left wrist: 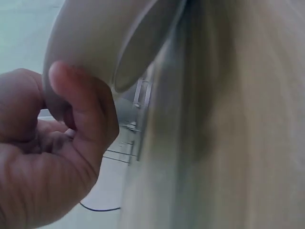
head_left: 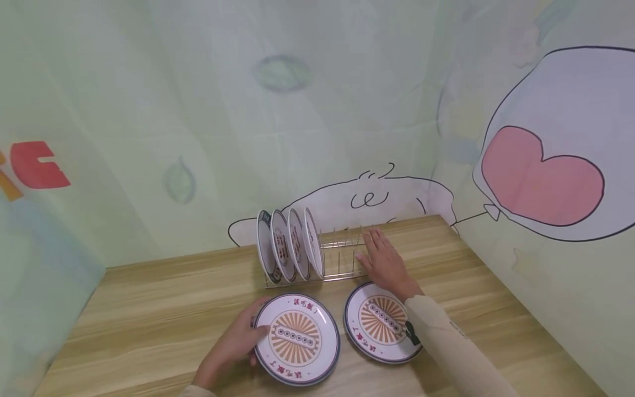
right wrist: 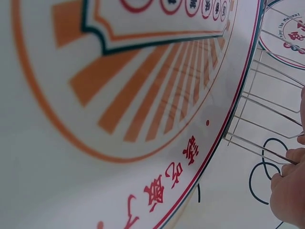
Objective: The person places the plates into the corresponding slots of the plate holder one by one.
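Note:
My left hand (head_left: 237,337) pinches the left rim of a white plate (head_left: 297,341) with a blue edge, orange rays and red characters. In the left wrist view the curled fingers (left wrist: 78,102) hold its rim, the plate's underside showing. A wire dish rack (head_left: 342,274) stands behind, with several plates (head_left: 297,245) upright in its left part. At the rack's right end, my right hand (head_left: 386,262) grips the wires; its fingertips also show in the right wrist view, by the thin wires (right wrist: 267,107).
A second, matching plate (head_left: 379,325) lies face up to the right, partly beneath the right sleeve (head_left: 453,344). Wood-grain tabletop (head_left: 163,317) spreads below everything. A printed curtain (head_left: 208,110) rises close behind the rack and along the right side.

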Demonstrator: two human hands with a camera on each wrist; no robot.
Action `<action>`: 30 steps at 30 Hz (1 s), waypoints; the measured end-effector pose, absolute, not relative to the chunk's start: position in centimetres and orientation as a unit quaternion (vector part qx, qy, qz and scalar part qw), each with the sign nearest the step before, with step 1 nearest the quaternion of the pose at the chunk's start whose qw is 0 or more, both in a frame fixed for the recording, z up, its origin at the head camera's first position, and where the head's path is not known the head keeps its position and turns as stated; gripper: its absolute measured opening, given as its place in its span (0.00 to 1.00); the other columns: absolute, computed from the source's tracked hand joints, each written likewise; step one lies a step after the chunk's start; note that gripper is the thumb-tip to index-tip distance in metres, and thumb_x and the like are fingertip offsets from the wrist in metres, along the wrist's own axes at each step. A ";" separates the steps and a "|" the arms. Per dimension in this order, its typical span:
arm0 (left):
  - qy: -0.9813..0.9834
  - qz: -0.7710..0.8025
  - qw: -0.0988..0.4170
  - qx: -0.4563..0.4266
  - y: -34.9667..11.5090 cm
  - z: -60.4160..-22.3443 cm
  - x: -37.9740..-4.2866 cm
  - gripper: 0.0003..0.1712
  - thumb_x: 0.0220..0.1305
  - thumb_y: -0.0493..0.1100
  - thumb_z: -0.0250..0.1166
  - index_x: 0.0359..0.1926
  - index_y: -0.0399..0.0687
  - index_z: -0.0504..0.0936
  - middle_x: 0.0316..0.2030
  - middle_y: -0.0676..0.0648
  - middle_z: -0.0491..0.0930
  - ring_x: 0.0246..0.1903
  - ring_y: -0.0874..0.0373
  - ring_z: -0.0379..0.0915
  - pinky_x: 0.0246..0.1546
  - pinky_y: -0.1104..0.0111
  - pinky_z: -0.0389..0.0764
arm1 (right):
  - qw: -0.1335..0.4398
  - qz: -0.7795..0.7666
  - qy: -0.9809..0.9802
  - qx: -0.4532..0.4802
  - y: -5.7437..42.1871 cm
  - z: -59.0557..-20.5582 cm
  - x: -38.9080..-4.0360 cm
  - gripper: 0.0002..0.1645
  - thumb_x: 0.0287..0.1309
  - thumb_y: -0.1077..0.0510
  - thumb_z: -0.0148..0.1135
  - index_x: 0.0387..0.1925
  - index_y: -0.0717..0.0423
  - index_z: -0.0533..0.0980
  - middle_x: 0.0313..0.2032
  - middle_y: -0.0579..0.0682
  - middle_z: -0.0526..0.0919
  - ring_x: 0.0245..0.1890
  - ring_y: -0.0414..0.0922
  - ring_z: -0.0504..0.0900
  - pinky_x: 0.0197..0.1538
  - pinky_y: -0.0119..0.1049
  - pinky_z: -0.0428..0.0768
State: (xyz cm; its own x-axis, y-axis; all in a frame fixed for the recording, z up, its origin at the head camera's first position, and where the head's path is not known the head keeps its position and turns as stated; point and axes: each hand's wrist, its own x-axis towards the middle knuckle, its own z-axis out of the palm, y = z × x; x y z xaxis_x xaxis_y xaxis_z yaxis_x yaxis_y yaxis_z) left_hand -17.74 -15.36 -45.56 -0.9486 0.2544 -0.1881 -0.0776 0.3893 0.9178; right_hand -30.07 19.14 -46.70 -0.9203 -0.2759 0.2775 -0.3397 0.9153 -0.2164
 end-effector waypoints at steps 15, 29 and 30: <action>0.864 0.491 0.087 0.071 -13.6 -38.7 -15.1 0.40 0.61 0.27 0.52 0.76 0.40 0.58 0.51 0.24 0.78 0.10 0.53 0.71 0.08 0.57 0.76 | 0.121 0.130 -0.972 0.154 19.1 -46.8 -30.1 0.40 0.75 0.42 0.44 0.75 0.66 0.55 0.76 0.66 0.54 0.78 0.60 0.51 0.78 0.53 0.53; 0.895 0.429 0.037 0.117 -8.9 -33.3 -14.4 0.39 0.63 0.28 0.52 0.76 0.47 0.60 0.43 0.30 0.82 0.06 0.58 0.68 0.05 0.63 0.73 | 0.129 0.131 -0.970 0.157 19.2 -46.9 -30.0 0.39 0.75 0.43 0.44 0.74 0.66 0.56 0.75 0.67 0.55 0.77 0.61 0.52 0.78 0.52 0.53; 0.896 0.427 0.035 0.119 -8.5 -33.0 -14.5 0.39 0.63 0.28 0.52 0.76 0.47 0.60 0.37 0.32 0.82 0.06 0.59 0.68 0.05 0.64 0.72 | 0.129 0.131 -0.970 0.157 19.2 -46.9 -30.0 0.39 0.75 0.43 0.44 0.74 0.66 0.56 0.75 0.67 0.55 0.77 0.61 0.52 0.78 0.53 0.53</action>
State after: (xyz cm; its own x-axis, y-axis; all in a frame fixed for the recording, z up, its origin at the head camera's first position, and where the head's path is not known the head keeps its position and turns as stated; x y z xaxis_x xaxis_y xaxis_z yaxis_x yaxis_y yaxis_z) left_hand -14.52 -8.50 -33.04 -0.9690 0.2438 0.0385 0.1836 0.6076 0.7728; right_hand -30.03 19.18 -46.91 -0.9173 -0.2709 0.2919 -0.3385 0.9165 -0.2132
